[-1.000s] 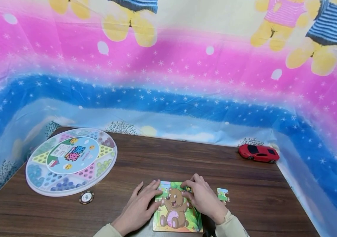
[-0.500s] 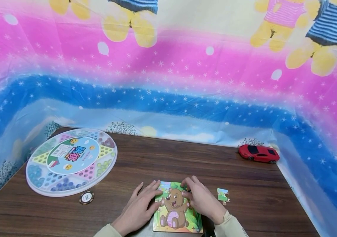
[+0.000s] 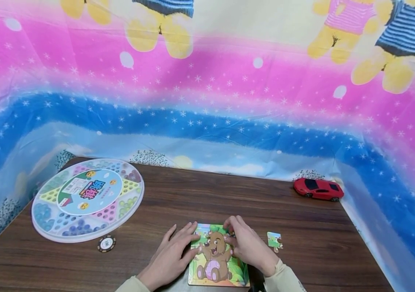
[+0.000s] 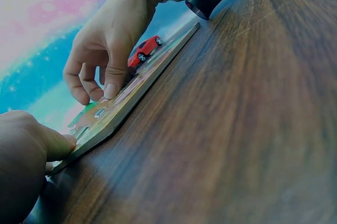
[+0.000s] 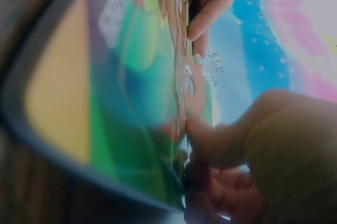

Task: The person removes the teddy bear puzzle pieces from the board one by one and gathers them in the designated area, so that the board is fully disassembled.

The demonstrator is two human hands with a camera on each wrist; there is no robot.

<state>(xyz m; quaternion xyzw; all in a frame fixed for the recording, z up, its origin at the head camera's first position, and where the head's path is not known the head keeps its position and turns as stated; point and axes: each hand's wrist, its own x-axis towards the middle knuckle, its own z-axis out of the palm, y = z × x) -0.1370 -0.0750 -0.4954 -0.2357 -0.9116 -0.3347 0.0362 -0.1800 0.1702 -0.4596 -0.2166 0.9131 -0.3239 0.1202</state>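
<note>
The left hand (image 3: 170, 255) lay flat, fingers straight and spread, thumb angled inward. The right hand (image 3: 248, 243) arched beside it, fingers bent, their tips pressing down.

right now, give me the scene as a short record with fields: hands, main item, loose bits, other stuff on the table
left hand: fingers straight, resting on the left edge of the bear puzzle
right hand: fingertips curled, pressing on the puzzle's upper right part
loose piece: on the table right of the puzzle, untouched
poker chip: left of the hands, flat on the table
marble game board: round, far left
toy car: red, far right by the backdrop
table: dark wood
</note>
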